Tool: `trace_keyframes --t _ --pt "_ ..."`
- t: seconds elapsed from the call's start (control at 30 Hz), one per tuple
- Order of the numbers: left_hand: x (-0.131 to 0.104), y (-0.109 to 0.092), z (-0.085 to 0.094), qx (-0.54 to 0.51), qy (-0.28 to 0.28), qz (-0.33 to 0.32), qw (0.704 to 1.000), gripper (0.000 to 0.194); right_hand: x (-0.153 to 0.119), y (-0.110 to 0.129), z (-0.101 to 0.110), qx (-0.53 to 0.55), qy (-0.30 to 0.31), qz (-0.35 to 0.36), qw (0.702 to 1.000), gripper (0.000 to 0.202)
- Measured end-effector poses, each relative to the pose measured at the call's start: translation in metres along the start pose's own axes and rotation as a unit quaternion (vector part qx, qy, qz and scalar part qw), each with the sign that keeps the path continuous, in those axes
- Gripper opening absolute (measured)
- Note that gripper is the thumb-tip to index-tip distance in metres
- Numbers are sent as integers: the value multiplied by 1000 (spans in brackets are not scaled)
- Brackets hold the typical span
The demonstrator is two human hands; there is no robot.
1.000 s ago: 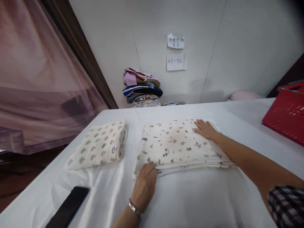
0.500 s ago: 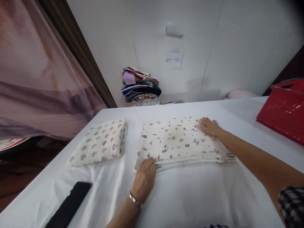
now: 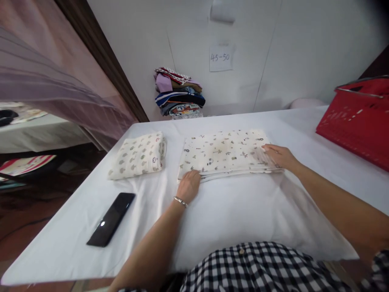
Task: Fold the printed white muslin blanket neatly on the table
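A white cloth with small plant prints point(image 3: 223, 152) lies folded in layers on the white-covered table point(image 3: 231, 215). My left hand point(image 3: 189, 185), with a silver bracelet at the wrist, grips the near left corner of this cloth, its fingers together over the edge. At the right edge, my right hand point(image 3: 281, 156) has its fingertips closed on the same cloth, the thumb side partly hidden. Left of it lies a second folded cloth with mushroom prints point(image 3: 138, 156), untouched by either hand.
A black phone point(image 3: 112, 219) lies at the table's left front. The red basket point(image 3: 358, 119) stands at the right. Behind the table are a pile of folded fabrics point(image 3: 180, 95) and a wall with a paper sign point(image 3: 221, 58). A pinkish curtain point(image 3: 69, 77) hangs at the left.
The view has tilted down and shows more of the table front. My right hand has slid from the far right corner toward me along the cloth's right edge, its fingers now drawn together.
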State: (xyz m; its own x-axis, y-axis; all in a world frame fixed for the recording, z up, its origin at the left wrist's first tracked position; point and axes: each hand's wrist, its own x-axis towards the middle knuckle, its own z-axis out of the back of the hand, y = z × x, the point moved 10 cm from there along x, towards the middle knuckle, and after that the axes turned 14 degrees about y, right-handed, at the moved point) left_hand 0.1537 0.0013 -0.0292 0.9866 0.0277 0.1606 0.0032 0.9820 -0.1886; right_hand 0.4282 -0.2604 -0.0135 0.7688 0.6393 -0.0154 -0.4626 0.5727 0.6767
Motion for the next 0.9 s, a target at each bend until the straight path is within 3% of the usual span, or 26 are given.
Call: trace_keyframes --t 0.2,0.37,0.5,0.67,0.9 --pt "2 4 0 22 -12 37 999 16 -61 -14 16 17 -81 55 995 25" --pt "3 5 1 34 -14 50 998 14 -77 -33 19 -29 -136 106 985 25" --pt "2 3 5 56 -25 51 997 13 -83 -34 19 -60 -172 127 975 25" --pt "2 -1 9 71 -36 54 995 12 -83 -33 13 -77 -145 98 982 30" --pt "18 -11 6 80 6 60 995 11 -79 -49 8 -85 -82 15 993 37"
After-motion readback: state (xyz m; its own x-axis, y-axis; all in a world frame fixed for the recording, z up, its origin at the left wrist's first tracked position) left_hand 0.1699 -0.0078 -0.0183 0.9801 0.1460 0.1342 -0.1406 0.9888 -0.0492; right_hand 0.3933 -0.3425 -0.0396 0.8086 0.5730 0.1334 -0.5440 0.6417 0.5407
